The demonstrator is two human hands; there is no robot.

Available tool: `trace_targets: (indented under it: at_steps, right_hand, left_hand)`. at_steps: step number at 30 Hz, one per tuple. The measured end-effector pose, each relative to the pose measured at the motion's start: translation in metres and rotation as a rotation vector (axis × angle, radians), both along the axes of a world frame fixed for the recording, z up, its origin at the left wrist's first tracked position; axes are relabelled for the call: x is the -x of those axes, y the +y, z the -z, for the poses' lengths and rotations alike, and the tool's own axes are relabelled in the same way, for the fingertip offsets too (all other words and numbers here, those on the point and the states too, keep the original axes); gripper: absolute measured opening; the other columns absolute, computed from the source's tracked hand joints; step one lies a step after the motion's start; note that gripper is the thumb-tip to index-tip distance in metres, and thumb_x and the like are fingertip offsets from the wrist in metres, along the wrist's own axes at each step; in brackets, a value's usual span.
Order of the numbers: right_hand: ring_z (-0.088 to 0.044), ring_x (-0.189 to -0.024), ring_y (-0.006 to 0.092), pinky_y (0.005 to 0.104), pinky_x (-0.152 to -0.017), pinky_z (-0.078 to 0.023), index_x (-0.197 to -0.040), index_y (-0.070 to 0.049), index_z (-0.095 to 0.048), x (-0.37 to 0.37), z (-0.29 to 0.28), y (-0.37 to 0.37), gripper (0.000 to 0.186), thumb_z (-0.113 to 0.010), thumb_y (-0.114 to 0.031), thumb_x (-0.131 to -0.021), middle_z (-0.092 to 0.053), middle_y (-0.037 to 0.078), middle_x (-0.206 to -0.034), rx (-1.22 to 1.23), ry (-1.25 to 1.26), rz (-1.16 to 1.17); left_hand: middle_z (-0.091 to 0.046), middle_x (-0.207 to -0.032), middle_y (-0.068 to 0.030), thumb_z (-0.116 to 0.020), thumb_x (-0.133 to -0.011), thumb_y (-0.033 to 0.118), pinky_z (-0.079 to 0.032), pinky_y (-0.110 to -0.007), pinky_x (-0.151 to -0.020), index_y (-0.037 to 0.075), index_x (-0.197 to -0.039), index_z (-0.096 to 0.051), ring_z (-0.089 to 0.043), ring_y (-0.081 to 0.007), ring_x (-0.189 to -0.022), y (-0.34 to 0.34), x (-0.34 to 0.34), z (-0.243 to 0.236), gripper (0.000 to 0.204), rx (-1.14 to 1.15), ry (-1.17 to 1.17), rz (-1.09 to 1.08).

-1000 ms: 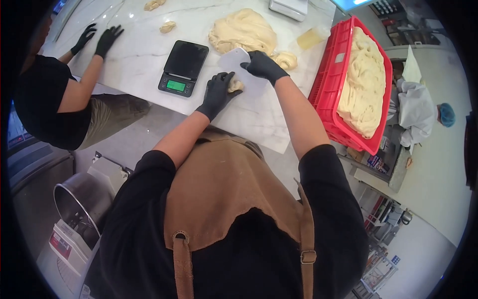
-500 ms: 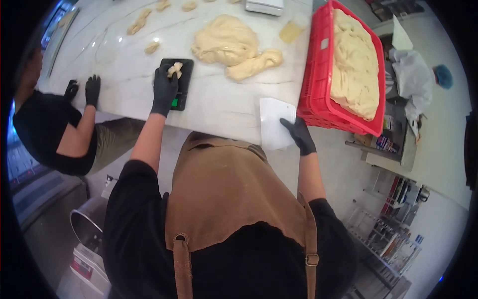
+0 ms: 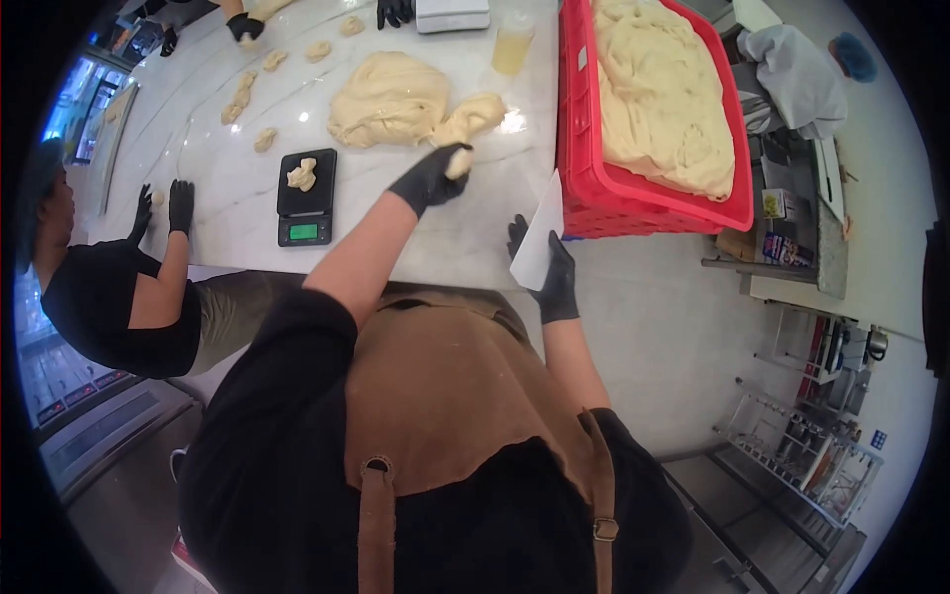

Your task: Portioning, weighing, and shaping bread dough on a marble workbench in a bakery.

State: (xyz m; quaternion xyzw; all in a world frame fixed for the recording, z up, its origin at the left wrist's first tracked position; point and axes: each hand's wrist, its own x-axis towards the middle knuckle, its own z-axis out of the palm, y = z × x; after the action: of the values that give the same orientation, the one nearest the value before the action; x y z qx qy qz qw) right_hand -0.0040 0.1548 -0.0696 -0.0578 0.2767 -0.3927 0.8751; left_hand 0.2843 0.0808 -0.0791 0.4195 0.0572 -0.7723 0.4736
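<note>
My left hand (image 3: 432,180), in a black glove, is closed on a small piece of dough (image 3: 458,164). It is just in front of a thick dough strip (image 3: 475,116); whether the two are joined I cannot tell. Beside the strip spreads a large mound of dough (image 3: 389,102). In my right hand (image 3: 556,280), also gloved, is a white dough scraper (image 3: 539,241), tilted up at the table's front edge. Left of my left hand, a black digital scale (image 3: 306,203) with a lit green display carries a lump of dough (image 3: 302,175).
A red crate (image 3: 584,188) full of dough (image 3: 663,99) stands at the right. Several small dough pieces (image 3: 265,140) dot the marble table (image 3: 237,198). Behind are a cup of yellowish liquid (image 3: 512,49) and a white scale (image 3: 452,14). A co-worker (image 3: 119,287) works at the left; other gloved hands reach in behind.
My left hand has left the dough lump on the scale and moved right, onto dough by the strip. The scraper in my right hand has turned more edge-on.
</note>
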Motion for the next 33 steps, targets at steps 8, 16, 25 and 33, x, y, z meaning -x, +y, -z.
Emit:
trace_targets:
  at_steps: [8, 16, 25, 33]
  right_hand:
    - [-0.060, -0.112, 0.0424, 0.0561, -0.097, -0.050, -0.134, 0.000, -0.049, -0.095, 0.000, -0.072, 0.054, -0.054, -0.040, -0.099, -0.062, 0.022, -0.121, -0.004, -0.144, 0.092]
    - [-0.059, -0.105, 0.0364, 0.0526, -0.098, -0.045, -0.136, -0.004, -0.048, -0.082, -0.062, -0.094, 0.053, -0.050, -0.042, -0.099, -0.058, 0.015, -0.124, 0.292, -0.203, -0.077]
    - [-0.061, -0.110, 0.0277, 0.0435, -0.094, -0.048, -0.120, 0.008, -0.062, -0.005, -0.204, -0.107, 0.041, -0.059, -0.023, -0.093, -0.062, 0.019, -0.123, 0.727, 0.440, 0.195]
    - [-0.064, -0.106, 0.0205, 0.0315, -0.094, -0.049, -0.125, 0.009, -0.061, -0.029, -0.144, -0.104, 0.044, -0.071, -0.011, -0.088, -0.067, 0.013, -0.120, 0.681, 0.843, -0.235]
  left_hand:
    - [-0.069, -0.097, -0.0103, -0.070, -0.089, 0.035, -0.052, -0.036, -0.078, 0.001, -0.115, -0.063, -0.064, -0.0195, -0.087, 0.137, 0.004, -0.110, 0.043, 0.688, -0.769, 1.108]
    - [-0.068, -0.096, -0.0117, -0.073, -0.082, 0.026, -0.054, -0.044, -0.074, 0.013, -0.127, -0.058, -0.068, -0.0327, -0.086, 0.275, -0.089, -0.102, 0.049, 0.115, -1.970, 0.992]
    - [-0.067, -0.083, -0.0113, -0.073, -0.081, 0.039, -0.054, -0.047, -0.068, 0.013, -0.085, -0.068, -0.068, -0.0321, -0.080, 0.320, -0.133, -0.053, 0.027, 0.149, -2.053, 0.949]
    - [-0.069, -0.085, -0.0202, -0.062, -0.087, 0.062, -0.052, -0.047, -0.074, 0.004, -0.086, -0.068, -0.067, -0.0381, -0.080, 0.178, -0.028, -0.029, 0.059, 0.405, -1.881, 0.696]
